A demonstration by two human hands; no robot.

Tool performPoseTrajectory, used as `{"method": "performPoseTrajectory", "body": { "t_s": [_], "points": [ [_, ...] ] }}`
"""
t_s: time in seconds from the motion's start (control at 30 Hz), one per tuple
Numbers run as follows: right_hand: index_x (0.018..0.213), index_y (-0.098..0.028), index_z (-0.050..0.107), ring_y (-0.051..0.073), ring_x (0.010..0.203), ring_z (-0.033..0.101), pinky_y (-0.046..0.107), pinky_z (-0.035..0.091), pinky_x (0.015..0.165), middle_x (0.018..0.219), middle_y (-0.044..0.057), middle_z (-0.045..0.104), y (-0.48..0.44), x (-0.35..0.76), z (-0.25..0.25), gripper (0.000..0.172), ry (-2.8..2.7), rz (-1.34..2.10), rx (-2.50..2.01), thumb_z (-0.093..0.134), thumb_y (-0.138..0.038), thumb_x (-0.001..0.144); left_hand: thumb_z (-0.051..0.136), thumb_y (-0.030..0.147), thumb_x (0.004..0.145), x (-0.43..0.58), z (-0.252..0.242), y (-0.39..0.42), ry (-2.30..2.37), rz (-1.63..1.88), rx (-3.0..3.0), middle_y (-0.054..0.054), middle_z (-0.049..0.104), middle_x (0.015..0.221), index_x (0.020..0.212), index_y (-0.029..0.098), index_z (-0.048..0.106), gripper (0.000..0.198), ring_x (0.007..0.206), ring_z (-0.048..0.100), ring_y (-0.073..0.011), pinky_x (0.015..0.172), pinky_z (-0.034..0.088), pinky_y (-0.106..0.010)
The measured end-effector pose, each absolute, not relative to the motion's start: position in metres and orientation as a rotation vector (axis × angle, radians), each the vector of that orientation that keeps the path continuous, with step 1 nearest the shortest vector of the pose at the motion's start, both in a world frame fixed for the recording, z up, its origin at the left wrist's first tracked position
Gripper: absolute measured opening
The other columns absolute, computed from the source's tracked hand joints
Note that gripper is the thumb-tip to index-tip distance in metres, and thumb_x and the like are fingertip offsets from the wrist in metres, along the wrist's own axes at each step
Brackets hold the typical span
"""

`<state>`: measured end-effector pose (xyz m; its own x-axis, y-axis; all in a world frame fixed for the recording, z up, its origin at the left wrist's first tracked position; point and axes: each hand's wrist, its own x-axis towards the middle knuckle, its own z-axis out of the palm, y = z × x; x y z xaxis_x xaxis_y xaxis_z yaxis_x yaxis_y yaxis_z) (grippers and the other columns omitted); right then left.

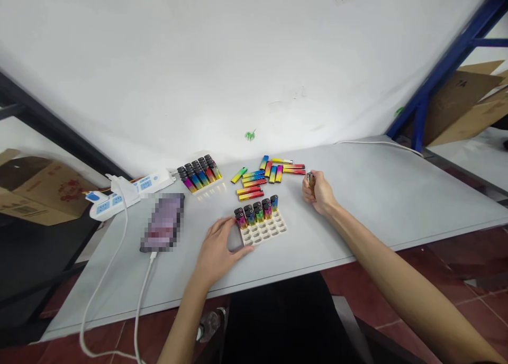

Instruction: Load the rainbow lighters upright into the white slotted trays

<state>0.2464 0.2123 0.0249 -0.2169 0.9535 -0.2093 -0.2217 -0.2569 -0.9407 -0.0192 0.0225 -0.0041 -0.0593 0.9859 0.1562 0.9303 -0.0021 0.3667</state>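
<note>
A white tray (280, 227) with rows of slots lies in front of me; upright lighters (259, 212) with black tops fill its back rows, and the front slots are bare. My left hand (217, 250) spans the tray's left end, index finger at the back corner and thumb along the front edge. Off to the right, my right hand (320, 191) is closed around a single lighter (311, 184), held upright just above the table; the fingers partly cover it. Several loose lighters (254, 183) in rainbow colours lie on their sides between the tray and the wall.
A second tray (210, 187) packed with upright lighters stands at the back left. Beside it are a phone (162, 221) on a charging cable and a white power strip (137, 191). Behind the grey table (381, 194) rises a white wall. Cardboard boxes (464, 99) flank both sides.
</note>
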Motion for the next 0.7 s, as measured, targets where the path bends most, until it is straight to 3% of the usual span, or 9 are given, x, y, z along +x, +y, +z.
{"method": "performPoseTrajectory", "body": {
  "t_s": [0.17,0.37,0.7],
  "points": [
    [0.057,-0.021,0.039,0.008,0.039,0.019,0.023,0.015,0.039,0.047,-0.005,0.027,0.2109,0.2446,0.0267,0.043,-1.013,1.604,-1.132,0.037,-0.045,0.093,0.063,0.065,0.08,-0.0187,-0.0041,0.0229,2.107,0.576,2.049,-0.011,0.055,0.137,0.135,0.021,0.047,0.072,0.131,0.047,-0.0314,0.109,0.042,-0.046],
    [0.058,-0.021,0.038,0.008,0.04,0.016,0.023,0.014,0.039,0.048,-0.007,0.023,0.2114,0.2443,0.0254,0.052,-1.016,1.631,-1.135,0.037,-0.062,0.091,0.066,0.063,0.079,-0.0184,-0.0033,0.0228,2.11,0.587,2.059,-0.011,0.057,0.136,0.134,0.021,0.049,0.071,0.131,0.048,-0.0321,0.108,0.043,-0.047],
    [0.057,-0.021,0.036,0.008,0.039,0.017,0.023,0.013,0.039,0.047,-0.006,0.025,0.2118,0.2434,0.0248,0.042,-1.027,1.612,-1.149,0.036,-0.044,0.092,0.065,0.063,0.08,-0.0194,-0.0046,0.0215,2.105,0.59,2.075,-0.012,0.056,0.137,0.134,0.021,0.048,0.071,0.131,0.047,-0.0322,0.108,0.042,-0.049]
  ]
}}
